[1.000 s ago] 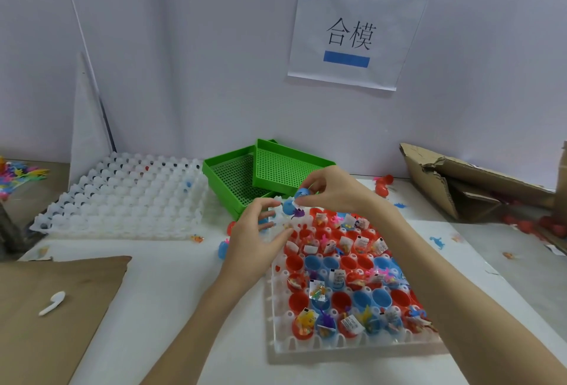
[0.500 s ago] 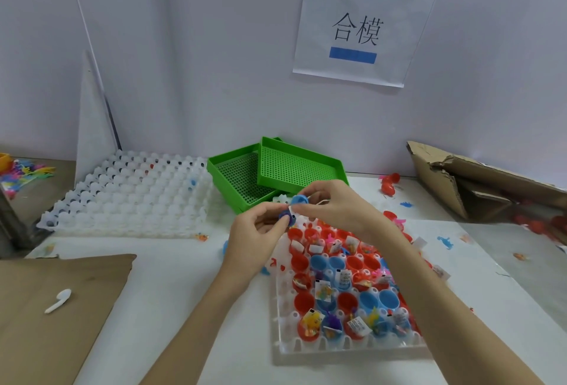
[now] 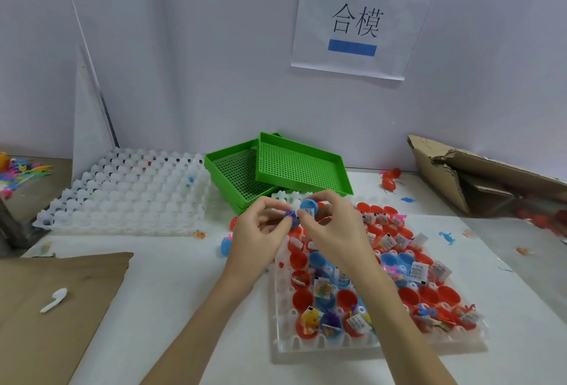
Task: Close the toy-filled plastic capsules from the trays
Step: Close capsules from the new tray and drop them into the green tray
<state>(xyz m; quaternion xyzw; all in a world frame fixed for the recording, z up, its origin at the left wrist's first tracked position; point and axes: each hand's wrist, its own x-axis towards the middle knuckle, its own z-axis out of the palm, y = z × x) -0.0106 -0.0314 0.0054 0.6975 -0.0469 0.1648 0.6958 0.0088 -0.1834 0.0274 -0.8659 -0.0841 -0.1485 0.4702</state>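
At the far left edge lies a heap of bright toys, and nearer, a brown cardboard sheet with a small white spoon resting on it. Behind that sits an empty white tray of round cells, with a few dark or coloured specks in its pockets. Two green mesh trays stand against the wall, one tilted across the other. A closed blue capsule lies on the table just left of the left wrist. The left hand is raised above the table, thumb and forefinger pinching the lower blue half, which has a purple toy in it. Touching it from the right, the right hand pinches the blue cap between thumb and forefinger, the cap tilted and not seated on the lower half; its other fingers curl loosely. Both halves hang over the far left corner of the filled tray, whose cells hold open red and blue capsule halves with toys and paper slips. On the wall above hangs a paper sign. Loose red capsules lie beyond the tray, and a torn cardboard box sits at the far right.
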